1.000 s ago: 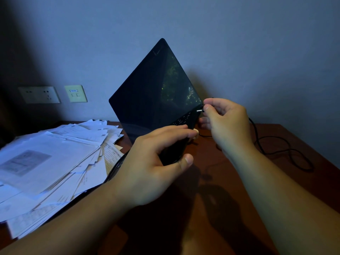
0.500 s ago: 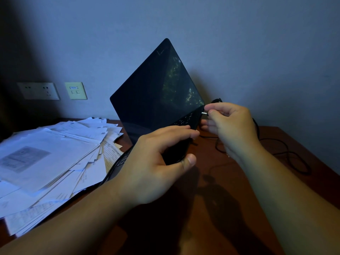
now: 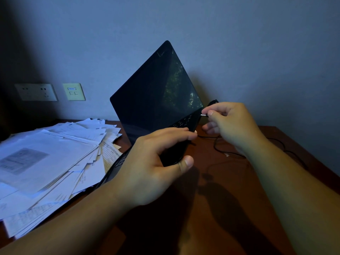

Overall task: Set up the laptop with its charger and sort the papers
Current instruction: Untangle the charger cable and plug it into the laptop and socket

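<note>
Metal tip: a short silver charger plug (image 3: 203, 115) juts from the right hand (image 3: 231, 126), its long axis level and aimed left at the laptop's right edge.
Right hand: thumb and forefinger pinch the plug's dark body; the other fingers curl beneath. It sits just right of the laptop (image 3: 156, 100), the tip just beside the edge or perhaps touching it. The port itself cannot be made out in the dim light.
Left hand: the left hand (image 3: 156, 162) grips the laptop's base at the near right corner, fingers over the keyboard deck and thumb under the front edge, bracing the machine.
Nearer hand: the right, carrying the plug; the left only steadies.
Laptop: open, black, screen dark, turned at an angle so 1 corner points upward; it stands on the brown wooden surface (image 3: 239, 199) near the wall.
Cable: a thin black cable (image 3: 217, 144) trails from behind the right hand, looping down across the surface to the right.
Papers: a loose, fanned stack of white papers (image 3: 46, 162) lies left of the laptop, overlapping its left side and not yet sorted.
Wall: 2 plates, a socket plate (image 3: 35, 92) and a smaller panel (image 3: 74, 91), sit well left of the laptop.
Next move, as judged: a short, straight push leftward along the plug's axis, with the left hand holding the base firm.
</note>
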### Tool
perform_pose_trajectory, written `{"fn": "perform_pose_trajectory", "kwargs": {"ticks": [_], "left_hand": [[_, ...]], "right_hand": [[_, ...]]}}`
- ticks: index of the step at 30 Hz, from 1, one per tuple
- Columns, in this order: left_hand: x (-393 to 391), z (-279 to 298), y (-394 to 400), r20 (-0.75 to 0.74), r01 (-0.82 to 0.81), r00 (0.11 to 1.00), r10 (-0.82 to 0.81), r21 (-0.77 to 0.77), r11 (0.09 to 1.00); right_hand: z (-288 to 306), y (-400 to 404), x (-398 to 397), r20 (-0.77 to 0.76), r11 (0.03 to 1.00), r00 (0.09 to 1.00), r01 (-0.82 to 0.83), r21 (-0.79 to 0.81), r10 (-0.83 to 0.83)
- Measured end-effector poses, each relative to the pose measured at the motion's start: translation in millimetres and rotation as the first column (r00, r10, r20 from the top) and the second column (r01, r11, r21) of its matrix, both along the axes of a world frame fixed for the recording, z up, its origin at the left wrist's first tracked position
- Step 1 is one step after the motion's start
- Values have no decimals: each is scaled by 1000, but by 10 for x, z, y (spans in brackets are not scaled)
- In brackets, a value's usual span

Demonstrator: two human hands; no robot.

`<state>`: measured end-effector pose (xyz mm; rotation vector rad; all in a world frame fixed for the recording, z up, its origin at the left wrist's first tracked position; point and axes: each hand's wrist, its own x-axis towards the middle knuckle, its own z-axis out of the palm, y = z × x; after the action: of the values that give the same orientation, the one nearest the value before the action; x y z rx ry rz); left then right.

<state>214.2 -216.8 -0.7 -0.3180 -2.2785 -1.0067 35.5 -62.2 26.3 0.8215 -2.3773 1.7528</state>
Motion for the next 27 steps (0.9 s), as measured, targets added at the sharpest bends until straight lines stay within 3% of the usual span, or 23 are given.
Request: {"fn": "perform_pose_trajectory", "kwargs": {"ticks": [5, 15, 21, 27], "left_hand": [[16, 7, -8, -3, 7, 1000, -7, 6, 1000], [41, 90, -86, -43, 42, 998, -36, 125, 991], [50, 100, -99, -40, 43, 999, -37, 159, 986], [52, 95, -88, -41, 48, 998, -42, 157, 986]], "right_hand": [[14, 32, -3, -7, 999, 999, -40, -1, 40], [-172, -92, 102, 246, 918, 967, 37, -394, 67], [-112, -200, 151, 217, 841, 974, 62, -538, 66], [-68, -298, 189, 188, 825, 979, 46, -564, 74]]}}
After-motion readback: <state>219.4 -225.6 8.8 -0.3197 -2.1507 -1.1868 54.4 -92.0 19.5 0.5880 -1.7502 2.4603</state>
